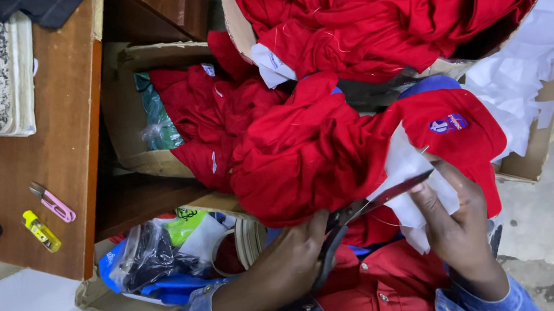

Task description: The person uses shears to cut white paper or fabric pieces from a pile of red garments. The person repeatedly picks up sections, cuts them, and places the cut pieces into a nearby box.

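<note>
scissors (368, 206) blades point right (slightly up) | left hand (287, 262) grip holds handles | right hand (457, 223) grip pinches white backing (406, 164)

Blue-white badge (448, 123) on red garment (364, 141)

Left hand (287, 262) clenched; right hand (456, 219) pinching.

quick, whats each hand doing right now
Left hand: closed on the scissors.
Right hand: holding the white backing on the red garment.
</note>
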